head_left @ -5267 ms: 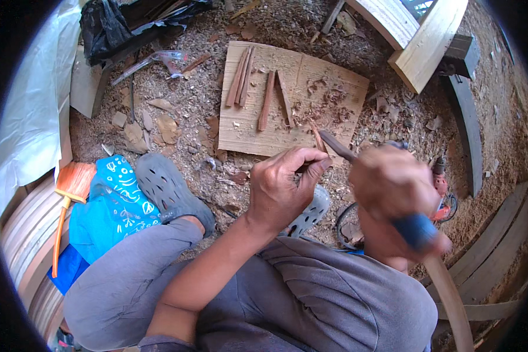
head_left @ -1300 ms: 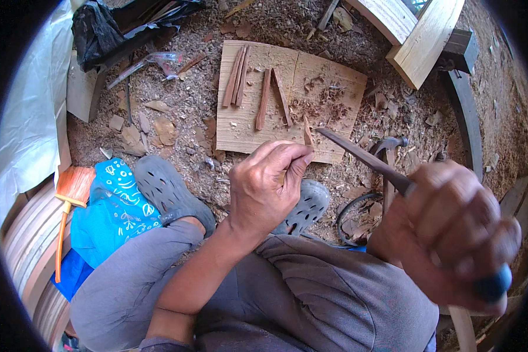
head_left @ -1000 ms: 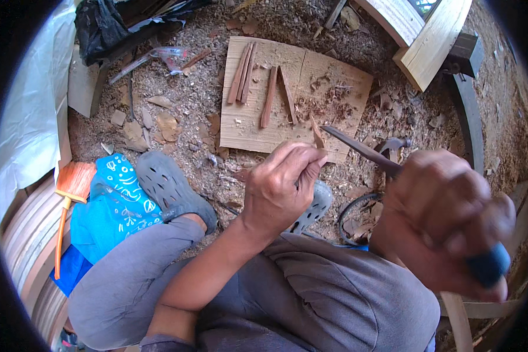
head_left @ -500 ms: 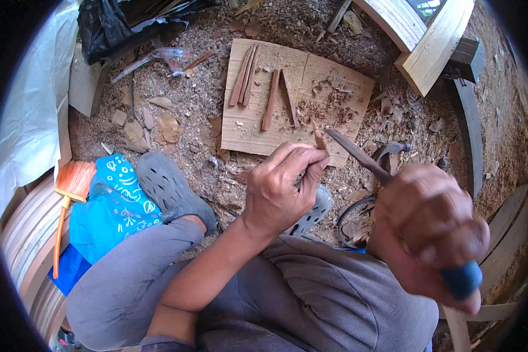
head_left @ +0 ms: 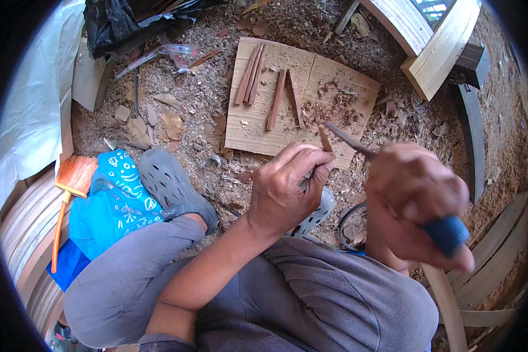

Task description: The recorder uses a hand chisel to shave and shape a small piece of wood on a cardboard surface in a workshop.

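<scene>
My left hand (head_left: 290, 190) pinches a thin wooden stick (head_left: 324, 141), whose tip pokes up just past the fingers. My right hand (head_left: 413, 205) is closed around a knife with a blue handle (head_left: 446, 233); its narrow dark blade (head_left: 349, 139) points up and left, its tip beside the stick. Both hands hover above my knees in grey trousers. Beyond them a flat wooden board (head_left: 302, 97) lies on the sawdust-covered ground, with several carved reddish sticks (head_left: 251, 73) and shavings on it.
Grey perforated clogs (head_left: 173, 188) are on my feet. A blue patterned bag (head_left: 117, 202) and an orange brush (head_left: 70, 188) lie at the left, near stacked curved wood. Curved wooden planks (head_left: 434, 41) stand at top right, black plastic (head_left: 114, 23) at top left.
My right hand with the knife has swung from far out at lower right back in toward the stick, blade tip now close to my left fingers. The left hand has barely shifted.
</scene>
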The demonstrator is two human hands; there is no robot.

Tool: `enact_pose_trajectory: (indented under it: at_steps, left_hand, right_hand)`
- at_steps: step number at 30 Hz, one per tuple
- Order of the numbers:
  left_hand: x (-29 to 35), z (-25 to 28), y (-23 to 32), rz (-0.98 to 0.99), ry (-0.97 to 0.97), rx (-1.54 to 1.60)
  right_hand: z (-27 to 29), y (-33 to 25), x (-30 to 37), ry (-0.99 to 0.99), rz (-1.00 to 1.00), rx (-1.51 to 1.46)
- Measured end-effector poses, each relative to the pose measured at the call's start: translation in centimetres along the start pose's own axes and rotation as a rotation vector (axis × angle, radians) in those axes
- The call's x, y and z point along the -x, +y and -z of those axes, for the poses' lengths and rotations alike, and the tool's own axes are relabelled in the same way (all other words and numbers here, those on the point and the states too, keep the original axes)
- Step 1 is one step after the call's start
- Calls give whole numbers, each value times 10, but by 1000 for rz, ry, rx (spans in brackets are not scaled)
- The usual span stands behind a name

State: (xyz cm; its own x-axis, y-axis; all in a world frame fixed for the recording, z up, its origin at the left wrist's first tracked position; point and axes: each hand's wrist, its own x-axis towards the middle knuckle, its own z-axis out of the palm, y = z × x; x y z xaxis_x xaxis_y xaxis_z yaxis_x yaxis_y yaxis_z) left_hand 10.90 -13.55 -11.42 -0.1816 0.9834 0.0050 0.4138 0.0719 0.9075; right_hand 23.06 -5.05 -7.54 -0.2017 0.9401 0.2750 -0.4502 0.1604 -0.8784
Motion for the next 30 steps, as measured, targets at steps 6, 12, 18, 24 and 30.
enact_pose_trajectory:
  at_steps: [6,12,18,24,30]
  left_hand:
    - [-2,2,3,0,-30,-1]
    - [0,2,-2,3,-5,2]
    - [-1,-2,-2,-26,4,8]
    - [-2,-1,0,6,-18,12]
    - [-2,2,0,-8,-26,22]
  right_hand:
    - [3,9,4,-76,111,88]
    - [-8,15,6,-86,171,163]
    - [7,-20,-12,-190,68,-64]
    - [11,0,3,-85,-28,-11]
    - [1,13,-5,-61,48,34]
